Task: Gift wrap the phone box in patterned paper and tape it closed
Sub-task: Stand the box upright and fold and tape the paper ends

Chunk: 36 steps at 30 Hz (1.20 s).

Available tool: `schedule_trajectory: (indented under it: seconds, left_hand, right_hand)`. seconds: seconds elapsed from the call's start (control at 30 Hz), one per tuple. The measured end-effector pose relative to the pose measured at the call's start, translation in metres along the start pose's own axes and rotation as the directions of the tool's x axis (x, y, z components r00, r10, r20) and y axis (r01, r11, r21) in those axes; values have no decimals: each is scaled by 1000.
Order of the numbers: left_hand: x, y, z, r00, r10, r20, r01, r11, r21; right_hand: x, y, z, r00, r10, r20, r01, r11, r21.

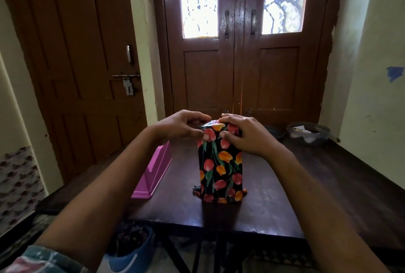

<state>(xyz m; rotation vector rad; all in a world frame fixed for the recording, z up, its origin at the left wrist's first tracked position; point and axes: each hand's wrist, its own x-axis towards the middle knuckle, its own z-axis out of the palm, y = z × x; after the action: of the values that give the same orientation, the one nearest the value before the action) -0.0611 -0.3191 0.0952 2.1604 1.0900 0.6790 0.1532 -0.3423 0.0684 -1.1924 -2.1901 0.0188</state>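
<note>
The phone box [220, 167] stands upright on the dark wooden table [274, 207], covered in black paper with red and orange tulips. Loose paper crumples out at its bottom end. My left hand [183, 127] grips the box's top end from the left, thumb on the front face and fingers curled over the top. My right hand [245, 133] grips the top from the right, thumb on the front and fingers over the folded paper. No tape shows in view.
A pink plastic tray [153, 174] lies at the table's left edge. Two dark bowls [309, 133] sit at the back right. Brown doors stand behind the table. A blue tub [131, 248] sits on the floor below the front edge.
</note>
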Motion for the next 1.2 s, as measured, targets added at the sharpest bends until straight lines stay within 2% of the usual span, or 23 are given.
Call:
schedule_trajectory:
  seconds: [0.17, 0.27, 0.33, 0.43, 0.53, 0.6, 0.7, 0.87, 0.97, 1.2]
  left_hand:
    - [-2, 3, 8, 997, -45, -59, 42, 998, -50]
    - [-10, 6, 4, 967, -126, -220, 122, 992, -32]
    - [-18, -1, -5, 926, -218, -307, 225, 974, -12]
    - [-35, -21, -20, 853, -405, -328, 437, 899, 27]
    - [-55, -44, -35, 722, -587, -365, 644, 763, 47]
    - [-68, -55, -38, 637, -678, -367, 721, 692, -25]
    - [-78, -64, -32, 572, -734, -366, 748, 650, -133]
    - [-81, -73, -21, 517, -803, -296, 718, 596, -359]
    - [-80, -72, -18, 466, -836, -289, 731, 548, -406]
    - [-80, -69, -14, 488, -826, -282, 673, 562, -482]
  right_hand:
    - [-3, -1, 11, 998, 3, -64, -3, 1000, -8]
    - [-7, 0, 14, 993, 9, -119, -13, 999, -30]
    - [-7, -1, 16, 989, 12, -146, -18, 999, -43]
    - [-7, -4, 19, 983, 13, -181, -20, 999, -41]
    - [-8, -4, 21, 982, 11, -191, -18, 999, -33]
    - [-8, -4, 22, 981, 8, -195, -17, 999, -44]
    - [-8, -4, 23, 979, 3, -203, -13, 999, -48]
    - [-8, -3, 25, 977, 13, -213, -22, 999, -44]
    - [-8, -3, 26, 975, 13, -220, -22, 999, -39]
    - [-9, -5, 27, 973, 28, -230, -36, 999, -28]
